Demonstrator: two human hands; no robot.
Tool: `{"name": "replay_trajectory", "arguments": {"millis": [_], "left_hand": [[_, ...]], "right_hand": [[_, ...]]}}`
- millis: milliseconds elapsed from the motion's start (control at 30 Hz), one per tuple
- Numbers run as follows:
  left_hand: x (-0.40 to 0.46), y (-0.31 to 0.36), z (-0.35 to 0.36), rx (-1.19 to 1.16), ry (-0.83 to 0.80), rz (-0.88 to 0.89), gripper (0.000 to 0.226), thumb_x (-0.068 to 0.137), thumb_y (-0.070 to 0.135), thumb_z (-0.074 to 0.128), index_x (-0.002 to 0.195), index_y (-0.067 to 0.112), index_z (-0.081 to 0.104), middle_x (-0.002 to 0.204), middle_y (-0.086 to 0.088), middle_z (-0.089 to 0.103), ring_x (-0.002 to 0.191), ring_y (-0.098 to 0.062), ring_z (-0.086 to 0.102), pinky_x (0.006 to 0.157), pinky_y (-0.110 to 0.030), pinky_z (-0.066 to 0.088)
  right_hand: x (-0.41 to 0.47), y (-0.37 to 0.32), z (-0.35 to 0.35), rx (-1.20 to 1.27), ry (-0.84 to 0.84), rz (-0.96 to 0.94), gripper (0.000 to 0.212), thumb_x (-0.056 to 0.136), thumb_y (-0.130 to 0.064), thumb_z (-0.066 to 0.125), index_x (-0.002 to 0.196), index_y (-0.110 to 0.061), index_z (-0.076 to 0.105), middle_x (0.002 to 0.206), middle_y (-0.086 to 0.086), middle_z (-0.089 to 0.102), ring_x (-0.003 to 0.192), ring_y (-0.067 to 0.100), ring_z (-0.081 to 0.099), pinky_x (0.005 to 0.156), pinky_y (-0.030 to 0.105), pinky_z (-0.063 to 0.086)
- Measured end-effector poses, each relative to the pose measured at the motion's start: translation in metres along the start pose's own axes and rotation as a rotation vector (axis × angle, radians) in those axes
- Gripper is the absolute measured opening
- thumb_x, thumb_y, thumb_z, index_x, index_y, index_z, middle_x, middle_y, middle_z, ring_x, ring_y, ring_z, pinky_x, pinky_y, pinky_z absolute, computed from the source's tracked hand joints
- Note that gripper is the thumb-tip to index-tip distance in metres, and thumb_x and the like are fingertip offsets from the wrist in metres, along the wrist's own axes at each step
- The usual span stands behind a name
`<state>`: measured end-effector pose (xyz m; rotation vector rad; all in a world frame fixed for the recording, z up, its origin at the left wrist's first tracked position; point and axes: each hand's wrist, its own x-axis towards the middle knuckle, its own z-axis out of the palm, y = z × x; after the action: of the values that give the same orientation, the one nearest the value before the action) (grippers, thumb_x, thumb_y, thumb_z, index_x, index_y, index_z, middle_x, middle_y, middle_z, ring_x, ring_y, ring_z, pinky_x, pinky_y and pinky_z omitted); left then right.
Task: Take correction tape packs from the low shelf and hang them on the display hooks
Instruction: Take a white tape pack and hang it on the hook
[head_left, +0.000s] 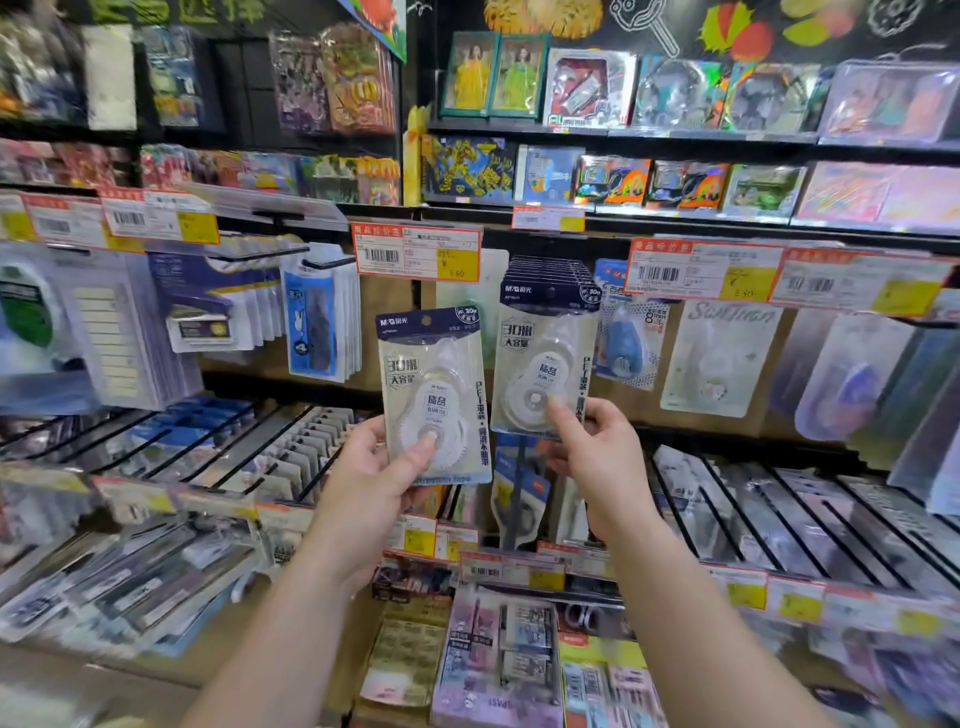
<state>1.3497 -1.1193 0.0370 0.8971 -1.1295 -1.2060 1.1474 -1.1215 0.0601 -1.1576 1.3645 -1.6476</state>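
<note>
My left hand (374, 478) grips a correction tape pack (434, 374) by its lower part, thumb on the front, holding it upright in front of the display. The pack has a dark blue header and a white dispenser inside. My right hand (592, 457) pinches the bottom of a second, matching pack (545, 353), which is the front one of several hanging in a row on a display hook. The hook itself is hidden behind the packs' headers. The two packs are side by side, a small gap between them.
Price tags (415, 252) hang above the hooks. Other stationery packs hang left (319, 317) and right (719, 358). Lower racks with black rails (779, 509) hold more packs. Toy boxes fill the upper shelves (675, 135).
</note>
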Motion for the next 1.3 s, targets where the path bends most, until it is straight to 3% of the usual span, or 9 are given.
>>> {"name": "replay_trajectory", "arguments": {"millis": [67,333,567,767,867,1067,1167,1233,1300], "left_hand": [[0.001,0.000,0.001,0.014,-0.007,-0.002,0.030,0.092,0.021,0.066,0.118,0.026,0.055,0.109,0.001,0.076,0.099,-0.018,0.071,0.078,-0.037,0.052],[0.003,0.000,0.006,0.038,-0.027,-0.002,0.027,0.091,0.022,0.066,0.116,0.027,0.056,0.106,0.003,0.076,0.099,-0.017,0.071,0.086,-0.040,0.055],[0.002,0.002,0.012,0.027,-0.067,-0.011,0.030,0.092,0.020,0.066,0.119,0.025,0.054,0.107,0.002,0.076,0.097,-0.014,0.072,0.080,-0.035,0.053],[0.002,0.004,0.020,0.064,-0.106,0.010,0.034,0.090,0.022,0.068,0.120,0.026,0.053,0.105,0.007,0.076,0.096,-0.010,0.072,0.080,-0.033,0.053],[0.001,0.008,0.025,0.096,-0.130,0.033,0.032,0.091,0.022,0.068,0.119,0.025,0.053,0.106,0.005,0.076,0.096,-0.012,0.073,0.081,-0.035,0.056],[0.003,0.014,0.042,0.130,-0.181,0.068,0.037,0.091,0.024,0.070,0.123,0.024,0.052,0.107,0.004,0.076,0.096,-0.011,0.073,0.077,-0.029,0.059],[0.003,0.016,0.050,0.172,-0.201,0.097,0.037,0.091,0.026,0.069,0.124,0.026,0.051,0.108,0.007,0.075,0.096,-0.008,0.072,0.076,-0.026,0.057],[0.003,0.018,0.055,0.187,-0.215,0.104,0.037,0.092,0.028,0.069,0.124,0.028,0.051,0.109,0.007,0.075,0.098,-0.007,0.071,0.084,-0.031,0.057],[0.003,0.019,0.059,0.187,-0.216,0.107,0.035,0.092,0.029,0.068,0.122,0.029,0.051,0.109,0.007,0.074,0.098,-0.005,0.071,0.084,-0.030,0.057]], "right_hand": [[0.003,0.000,0.000,-0.006,0.001,-0.008,0.022,0.090,-0.041,0.068,0.102,-0.023,0.062,0.095,0.002,0.073,0.074,0.012,0.073,0.066,0.026,0.058],[0.009,0.003,-0.002,-0.021,0.004,0.007,0.026,0.090,-0.043,0.067,0.106,-0.022,0.062,0.097,0.004,0.073,0.074,0.011,0.073,0.060,0.022,0.053],[0.006,0.006,-0.011,-0.074,0.000,0.045,0.040,0.088,-0.048,0.068,0.114,-0.020,0.058,0.099,0.002,0.072,0.074,0.010,0.073,0.060,0.021,0.052],[0.001,0.012,-0.020,-0.194,0.162,-0.002,0.044,0.086,-0.044,0.070,0.121,-0.024,0.052,0.109,-0.001,0.064,0.099,0.016,0.064,0.091,0.039,0.054],[-0.013,0.002,-0.020,-0.216,0.154,-0.080,0.029,0.090,-0.039,0.068,0.113,-0.025,0.057,0.099,-0.004,0.066,0.091,0.011,0.064,0.077,0.026,0.052],[-0.041,-0.009,-0.010,-0.240,-0.060,-0.177,0.013,0.091,-0.036,0.066,0.094,-0.023,0.066,0.076,-0.003,0.069,0.065,0.001,0.060,0.062,0.014,0.049],[-0.043,-0.010,-0.010,-0.291,-0.048,-0.205,0.017,0.090,-0.037,0.067,0.087,-0.020,0.066,0.063,-0.007,0.055,0.058,0.004,0.049,0.059,0.025,0.046],[-0.041,-0.010,-0.011,-0.303,-0.029,-0.209,0.019,0.090,-0.037,0.067,0.086,-0.019,0.066,0.063,-0.006,0.054,0.060,0.006,0.049,0.064,0.038,0.052],[-0.039,-0.010,-0.013,-0.291,-0.018,-0.209,0.019,0.091,-0.038,0.066,0.087,-0.019,0.066,0.065,-0.003,0.056,0.062,0.009,0.052,0.070,0.043,0.055]]}}
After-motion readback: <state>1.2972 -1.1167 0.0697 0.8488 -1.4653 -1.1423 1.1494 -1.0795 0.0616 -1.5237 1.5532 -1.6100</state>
